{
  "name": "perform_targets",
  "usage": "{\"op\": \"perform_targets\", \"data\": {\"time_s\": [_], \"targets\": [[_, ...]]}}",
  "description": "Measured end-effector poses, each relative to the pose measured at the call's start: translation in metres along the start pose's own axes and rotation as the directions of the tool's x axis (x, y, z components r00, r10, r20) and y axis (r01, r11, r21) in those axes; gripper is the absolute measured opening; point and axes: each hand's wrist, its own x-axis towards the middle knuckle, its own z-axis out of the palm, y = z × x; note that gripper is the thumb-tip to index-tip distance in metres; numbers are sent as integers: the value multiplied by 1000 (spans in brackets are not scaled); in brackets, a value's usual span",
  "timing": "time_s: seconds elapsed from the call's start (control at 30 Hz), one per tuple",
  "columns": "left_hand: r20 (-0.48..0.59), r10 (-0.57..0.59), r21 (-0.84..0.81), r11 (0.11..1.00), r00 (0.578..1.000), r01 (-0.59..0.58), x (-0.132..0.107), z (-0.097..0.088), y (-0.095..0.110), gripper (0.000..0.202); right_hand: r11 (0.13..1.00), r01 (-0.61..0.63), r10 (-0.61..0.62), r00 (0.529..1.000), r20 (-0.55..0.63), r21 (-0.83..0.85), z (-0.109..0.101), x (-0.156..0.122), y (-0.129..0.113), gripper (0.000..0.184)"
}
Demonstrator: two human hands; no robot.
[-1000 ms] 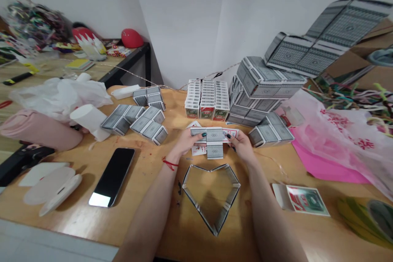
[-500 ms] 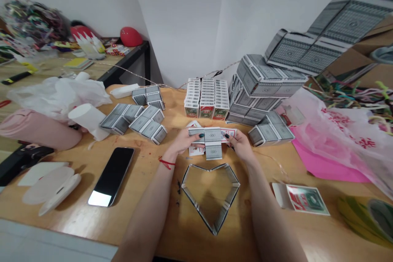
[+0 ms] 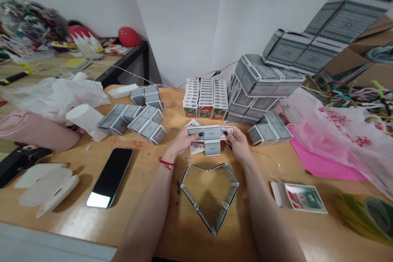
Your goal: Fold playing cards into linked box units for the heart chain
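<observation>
Between my hands is a T-shaped piece of joined playing cards (image 3: 211, 133), patterned backs up, with one face-side card at its right end. My left hand (image 3: 184, 140) is closed on the left end, thumb on top. At the other end my right hand (image 3: 238, 143) pinches the face-side card (image 3: 227, 132). Loose playing cards (image 3: 196, 149) lie partly hidden under and behind my left hand. Nearer me on the table stands a heart-shaped frame of cards (image 3: 186, 194), apart from both hands.
Card blocks (image 3: 147, 125) sit at left, and a tall card structure (image 3: 264, 86) rises at right. Card boxes (image 3: 205, 98) stand at the back. A phone (image 3: 112, 176), white roll (image 3: 86, 118), flattened card box (image 3: 303, 197), yellow tape roll (image 3: 350, 213) and pink sheet (image 3: 322, 159) lie around.
The view has shifted very slightly. Both hands keep their grip on the joined cards, which have barely moved.
</observation>
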Motion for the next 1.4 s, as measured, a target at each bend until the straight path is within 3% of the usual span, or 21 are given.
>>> {"op": "perform_targets", "data": {"time_s": [0.2,0.37,0.5,0.6,0.67,0.77,0.87,0.93,1.07,1.2,1.4], "targets": [[0,100,-182,978,995,-98,-1,0,2,35,936,-61,58,998,21,346,5,-3,-14,25],[-77,234,-157,957,969,-244,2,-3,-1,29,872,-48,22,998,58,487,2,-9,-21,25],[-47,275,-239,930,960,-278,2,-3,2,28,894,-84,33,992,122,440,-1,-11,-19,36],[-15,307,-337,895,952,-294,2,-5,4,40,897,-140,45,972,229,418,-1,-11,-19,51],[-39,327,-372,872,944,-317,3,-7,3,41,910,-160,49,958,284,381,1,-11,-19,48],[-89,359,-357,859,929,-366,3,-7,1,40,948,-179,87,942,325,264,8,-11,-16,34],[-102,400,-288,864,911,-412,3,-4,0,40,964,-201,129,926,355,173,14,-10,-12,50],[-123,404,-243,874,907,-422,4,-1,-1,36,969,-205,144,923,358,140,16,-8,-9,57],[-250,390,-196,876,886,-441,7,6,-4,28,970,-227,186,923,338,86,15,-6,-5,37],[-365,378,-157,876,851,-456,11,11,-6,22,964,-247,208,933,293,103,12,-4,-3,32],[-498,327,-177,868,803,-464,14,9,-3,29,958,-255,226,952,205,128,10,-2,-4,29]]}}
